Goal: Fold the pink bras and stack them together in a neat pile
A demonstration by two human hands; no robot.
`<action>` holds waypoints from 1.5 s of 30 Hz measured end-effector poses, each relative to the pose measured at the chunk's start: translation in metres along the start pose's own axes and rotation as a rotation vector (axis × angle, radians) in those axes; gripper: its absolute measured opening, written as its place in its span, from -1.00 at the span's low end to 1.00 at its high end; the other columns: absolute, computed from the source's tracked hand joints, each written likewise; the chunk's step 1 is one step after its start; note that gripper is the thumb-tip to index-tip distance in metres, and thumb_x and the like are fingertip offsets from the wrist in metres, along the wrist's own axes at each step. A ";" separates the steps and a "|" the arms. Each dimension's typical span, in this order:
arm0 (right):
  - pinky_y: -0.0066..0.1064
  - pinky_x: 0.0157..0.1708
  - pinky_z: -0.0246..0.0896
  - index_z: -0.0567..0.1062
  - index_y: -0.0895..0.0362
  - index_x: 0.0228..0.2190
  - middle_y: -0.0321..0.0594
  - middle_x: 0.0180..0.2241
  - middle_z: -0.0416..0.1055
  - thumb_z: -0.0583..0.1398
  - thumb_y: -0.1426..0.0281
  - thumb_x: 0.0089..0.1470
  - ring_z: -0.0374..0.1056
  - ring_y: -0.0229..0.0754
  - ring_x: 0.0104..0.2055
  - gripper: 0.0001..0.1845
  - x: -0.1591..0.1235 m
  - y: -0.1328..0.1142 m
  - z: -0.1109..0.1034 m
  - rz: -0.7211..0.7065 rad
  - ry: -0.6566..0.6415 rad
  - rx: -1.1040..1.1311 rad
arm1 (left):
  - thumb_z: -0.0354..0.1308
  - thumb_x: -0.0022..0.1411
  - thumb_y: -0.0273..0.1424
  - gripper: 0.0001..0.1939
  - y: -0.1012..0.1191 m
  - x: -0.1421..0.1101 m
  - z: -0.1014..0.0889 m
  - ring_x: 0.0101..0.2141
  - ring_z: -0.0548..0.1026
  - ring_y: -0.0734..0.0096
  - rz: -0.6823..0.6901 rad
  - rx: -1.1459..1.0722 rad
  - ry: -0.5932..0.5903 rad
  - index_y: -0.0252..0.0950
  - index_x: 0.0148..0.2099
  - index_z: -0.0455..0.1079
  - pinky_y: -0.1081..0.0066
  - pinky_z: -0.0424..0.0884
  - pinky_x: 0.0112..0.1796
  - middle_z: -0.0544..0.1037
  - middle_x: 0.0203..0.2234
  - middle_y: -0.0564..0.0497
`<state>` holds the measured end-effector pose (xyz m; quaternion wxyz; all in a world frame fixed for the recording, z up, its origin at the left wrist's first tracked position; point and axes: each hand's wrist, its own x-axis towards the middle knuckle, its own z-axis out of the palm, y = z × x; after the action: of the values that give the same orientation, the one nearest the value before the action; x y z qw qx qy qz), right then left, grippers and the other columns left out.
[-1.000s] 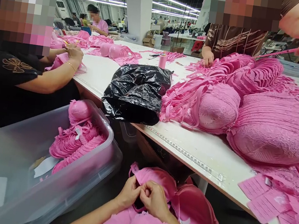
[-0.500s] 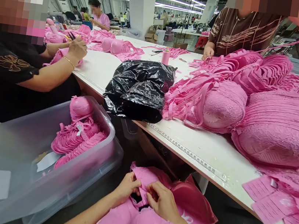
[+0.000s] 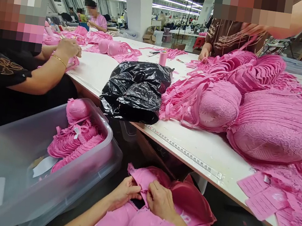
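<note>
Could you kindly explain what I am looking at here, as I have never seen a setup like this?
Of course. There is no machine here: the view comes from a camera worn on a person's head, looking forward and down. The wearer's left hand and right hand are bare, together gripping a pink garment below the table edge. On the white table lie a black plastic bag, piles of pink bras and a measuring tape along the edge. At left, a clear bin holds more. The other hands belong to co-workers.
</note>
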<state>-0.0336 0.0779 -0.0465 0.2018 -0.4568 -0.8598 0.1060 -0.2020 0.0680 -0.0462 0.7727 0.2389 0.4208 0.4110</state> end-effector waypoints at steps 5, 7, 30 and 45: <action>-0.46 -0.57 -0.18 0.36 0.14 -0.53 -0.31 -0.58 0.35 0.07 0.50 0.00 0.23 -0.31 -0.58 -0.88 0.000 -0.006 -0.009 0.023 -0.053 0.123 | 0.39 -0.19 -0.45 -0.60 -0.001 0.001 -0.001 -0.47 0.44 0.50 0.004 -0.017 0.006 -0.39 -0.25 0.37 0.50 0.37 -0.42 0.46 -0.46 0.01; -0.45 -0.58 -0.21 0.36 0.13 -0.56 -0.33 -0.62 0.35 0.14 0.37 -0.01 0.21 -0.30 -0.60 -0.85 -0.002 -0.009 -0.013 0.030 -0.127 0.162 | 0.39 -0.18 -0.46 -0.64 -0.002 0.003 0.000 -0.49 0.43 0.51 -0.005 -0.028 0.020 -0.40 -0.29 0.38 0.50 0.36 -0.45 0.46 -0.47 0.02; -0.54 -0.50 0.06 0.43 0.15 -0.50 -0.28 -0.53 0.42 0.04 0.53 0.06 0.30 -0.30 -0.51 -0.80 0.000 -0.006 -0.025 0.004 -0.176 0.420 | 0.25 -0.23 -0.50 -0.75 0.005 -0.002 0.004 -0.66 0.21 0.61 0.027 0.298 0.276 -0.30 -0.52 0.18 0.55 0.10 -0.61 0.27 -0.69 0.20; -0.45 -0.42 0.09 0.40 0.16 -0.45 -0.17 -0.40 0.39 0.03 0.49 0.10 0.32 -0.20 -0.38 -0.83 -0.006 0.012 -0.025 0.071 -0.224 0.212 | 0.38 -0.23 -0.25 -0.58 0.004 -0.005 0.000 -0.65 0.32 0.57 0.040 0.214 0.199 -0.33 -0.38 0.28 0.50 0.30 -0.60 0.36 -0.59 0.12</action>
<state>-0.0109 0.0797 -0.0296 0.1479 -0.4484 -0.8443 0.2535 -0.2051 0.0656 -0.0408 0.6890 0.2862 0.5319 0.4005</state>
